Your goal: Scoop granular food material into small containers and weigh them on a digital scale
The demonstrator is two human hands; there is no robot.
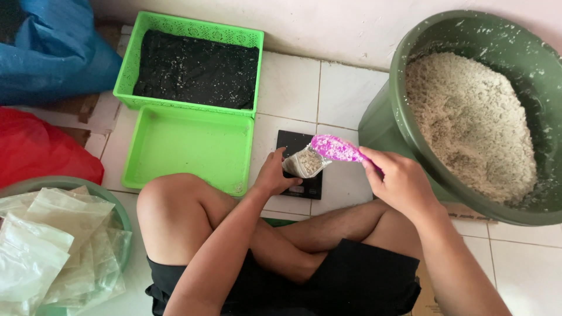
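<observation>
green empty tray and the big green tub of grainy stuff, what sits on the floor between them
In the head view, a black scale lies there on white tiles; the left hand holds a small clear bag over it, and the right hand tips a pink scoop in.

Soft, even daylight fills the view; no single source shows, and nothing is harshly lit. The white floor tiles [345,93] beyond the fingers [280,157] of the left hand [272,175] read bright without blowing out. Shadows are faint and diffuse: a weak one lies under the bent knee below that hand, another inside the big green tub [410,146] to the right of the right hand [401,181]. The pink scoop [336,148] between the fingertips is slightly motion-smeared. Focus is otherwise fairly sharp, softening toward the clear plastic bags [47,246] at the lower left edge.
</observation>
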